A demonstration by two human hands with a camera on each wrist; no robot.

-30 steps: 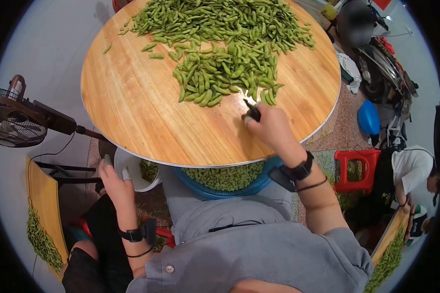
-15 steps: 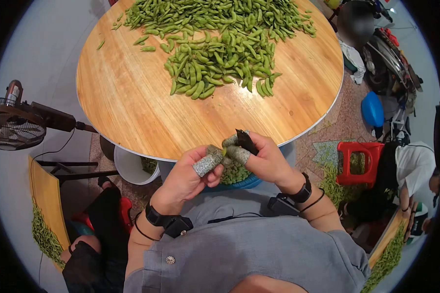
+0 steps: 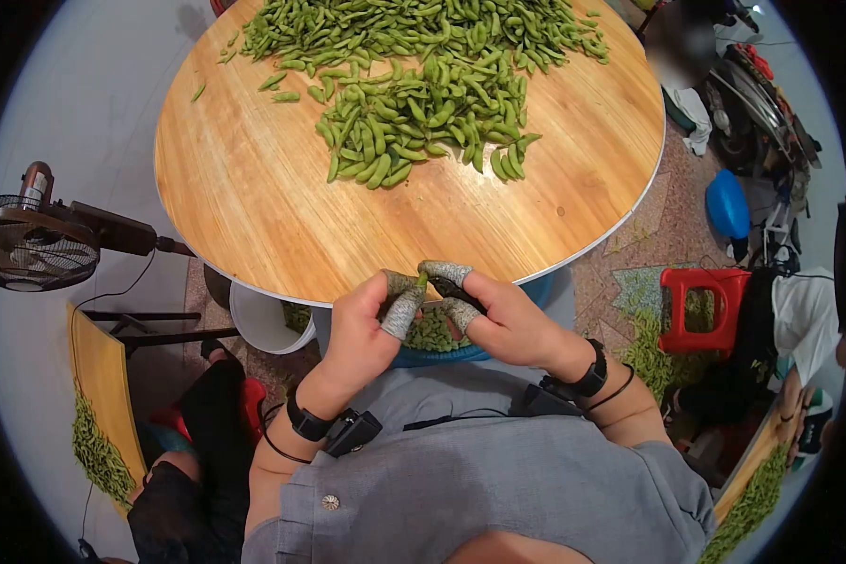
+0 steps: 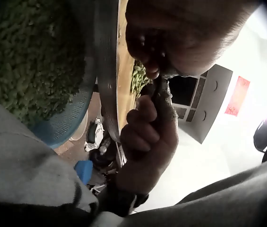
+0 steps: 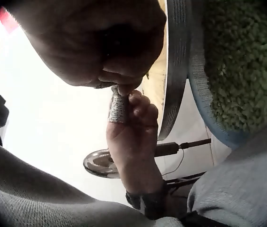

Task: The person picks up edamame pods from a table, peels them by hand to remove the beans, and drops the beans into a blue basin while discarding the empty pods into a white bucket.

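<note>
Over the blue basin of shelled beans [image 3: 432, 331], my two hands meet at the table's near edge. A green soybean pod [image 3: 422, 280] shows as a small piece between their fingertips. My left hand [image 3: 362, 324] pinches it with thumb and forefinger, both wrapped in grey-white tape. The right hand [image 3: 509, 321], its thumb and forefinger taped too, comes to the pod from the other side and holds a small black pointed object [image 3: 442, 289], mostly hidden by fingers. Ahead lies a big heap of pods [image 3: 423, 113] on the round wooden table [image 3: 244, 207].
A white bucket [image 3: 273, 324] stands under the table's left edge, near a fan [image 3: 38, 235]. To the right are a red stool [image 3: 700, 310], pods strewn on the floor [image 3: 644, 352] and a blue object [image 3: 727, 204]. Other people sit at side tables with more pods on both sides.
My right hand has come back from the pod heap to my front, and the left hand has moved in from beside the bucket to meet it. Both now work at a pod.
</note>
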